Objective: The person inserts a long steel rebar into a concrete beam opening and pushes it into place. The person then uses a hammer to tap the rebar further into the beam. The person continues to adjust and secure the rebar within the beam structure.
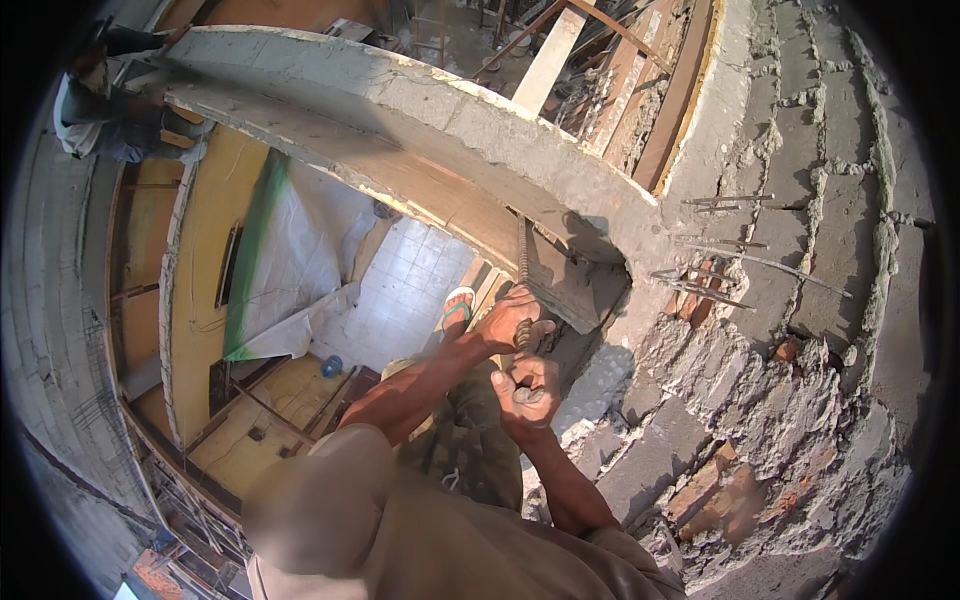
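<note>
A ribbed steel bar (pixel 523 248) stands up against the open pocket at the right end of the concrete beam (pixel 450 125). My left hand (pixel 508 318) is closed around its middle. Just below, my right hand (pixel 527 392) is curled into a fist around the bar's lower part. The bar's lower end is mostly hidden by the fingers. A wooden board (pixel 450 200) lines the beam's inner side, and a grey slab piece (pixel 570 290) leans in the pocket beside my hands.
Rough brickwork (pixel 780 200) with broken mortar rises on the right, with thin steel rods (pixel 745 245) sticking out. Far below on the left lie a tiled floor (pixel 410 280) and a white-green sheet (pixel 290 260). My sandalled foot (pixel 457 308) is on planks. Another person (pixel 95 105) is at the upper left.
</note>
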{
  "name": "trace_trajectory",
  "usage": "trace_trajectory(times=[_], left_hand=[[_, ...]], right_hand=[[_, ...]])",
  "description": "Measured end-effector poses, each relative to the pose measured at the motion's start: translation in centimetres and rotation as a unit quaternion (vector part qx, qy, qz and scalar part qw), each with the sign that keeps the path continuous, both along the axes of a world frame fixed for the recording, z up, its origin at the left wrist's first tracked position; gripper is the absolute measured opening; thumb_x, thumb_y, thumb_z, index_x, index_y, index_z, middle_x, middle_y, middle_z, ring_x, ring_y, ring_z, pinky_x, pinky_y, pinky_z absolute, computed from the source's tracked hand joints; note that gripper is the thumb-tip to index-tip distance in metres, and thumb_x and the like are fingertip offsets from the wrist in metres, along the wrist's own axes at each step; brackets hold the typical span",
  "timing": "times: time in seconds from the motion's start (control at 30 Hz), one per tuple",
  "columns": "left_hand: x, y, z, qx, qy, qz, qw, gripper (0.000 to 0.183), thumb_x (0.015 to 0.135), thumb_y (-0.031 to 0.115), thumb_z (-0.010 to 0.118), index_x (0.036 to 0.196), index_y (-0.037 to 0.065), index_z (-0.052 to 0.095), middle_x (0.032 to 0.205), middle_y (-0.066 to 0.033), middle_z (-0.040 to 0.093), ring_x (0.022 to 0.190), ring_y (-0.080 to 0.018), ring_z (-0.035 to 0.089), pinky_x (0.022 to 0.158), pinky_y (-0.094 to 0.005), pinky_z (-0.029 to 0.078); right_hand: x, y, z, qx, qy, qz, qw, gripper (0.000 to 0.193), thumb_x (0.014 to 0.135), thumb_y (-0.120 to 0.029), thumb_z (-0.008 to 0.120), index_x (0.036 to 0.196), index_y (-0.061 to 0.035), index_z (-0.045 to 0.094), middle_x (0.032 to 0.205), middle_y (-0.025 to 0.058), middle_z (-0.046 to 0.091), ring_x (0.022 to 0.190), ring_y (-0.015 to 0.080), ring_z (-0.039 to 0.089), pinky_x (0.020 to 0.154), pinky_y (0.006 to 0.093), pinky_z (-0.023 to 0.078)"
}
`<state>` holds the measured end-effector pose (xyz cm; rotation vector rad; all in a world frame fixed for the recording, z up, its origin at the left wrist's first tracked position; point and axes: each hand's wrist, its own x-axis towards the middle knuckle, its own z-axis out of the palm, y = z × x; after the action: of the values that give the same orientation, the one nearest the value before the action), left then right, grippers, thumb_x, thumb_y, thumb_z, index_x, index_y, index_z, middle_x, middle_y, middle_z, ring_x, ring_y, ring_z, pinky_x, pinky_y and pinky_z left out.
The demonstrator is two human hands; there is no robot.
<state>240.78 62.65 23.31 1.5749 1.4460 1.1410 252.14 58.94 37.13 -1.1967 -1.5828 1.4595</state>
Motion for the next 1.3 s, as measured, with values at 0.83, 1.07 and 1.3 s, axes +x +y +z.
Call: trace_trajectory(times=[0.83, 1.07, 1.3], left_hand=[[-2.7, -10.9, -6.1, 0.117, 0.065, 0.112, 0.985, 0.013, 0.082, 0.015, 0.068, 0.091, 0.007, 0.063, 0.094, -0.0098, 0.062, 0.108, -0.0299, 0.057, 0.091, -0.0429, 0.041], [-1.7, 5.0, 11.7, 0.192, 0.065, 0.198, 0.959, 0.021, 0.081, 0.026, 0.07, 0.07, 0.01, 0.063, 0.063, -0.0083, 0.058, 0.062, -0.0325, 0.058, 0.063, -0.0431, 0.047], [-6.1, 9.5, 17.8, 0.202, -0.054, 0.215, 0.954, 0.024, 0.078, 0.021, 0.071, 0.064, 0.008, 0.057, 0.058, -0.0109, 0.056, 0.057, -0.0335, 0.058, 0.055, -0.0426, 0.045]], right_hand=[[-1.0, -8.3, -9.0, 0.155, -0.05, 0.357, 0.92, 0.032, 0.072, -0.005, 0.077, 0.096, -0.0041, 0.055, 0.079, 0.0111, 0.054, 0.072, 0.0312, 0.055, 0.067, 0.0421, 0.047], [-5.0, 8.6, 14.0, 0.102, 0.151, 0.044, 0.982, 0.037, 0.085, -0.017, 0.073, 0.098, -0.004, 0.041, 0.064, 0.003, 0.045, 0.053, 0.0123, 0.048, 0.052, 0.028, 0.044], [-9.8, 14.1, 20.2, 0.193, 0.274, 0.101, 0.937, 0.038, 0.089, -0.015, 0.069, 0.102, -0.0046, 0.035, 0.055, -0.0006, 0.037, 0.042, 0.0086, 0.036, 0.044, 0.0262, 0.038]])
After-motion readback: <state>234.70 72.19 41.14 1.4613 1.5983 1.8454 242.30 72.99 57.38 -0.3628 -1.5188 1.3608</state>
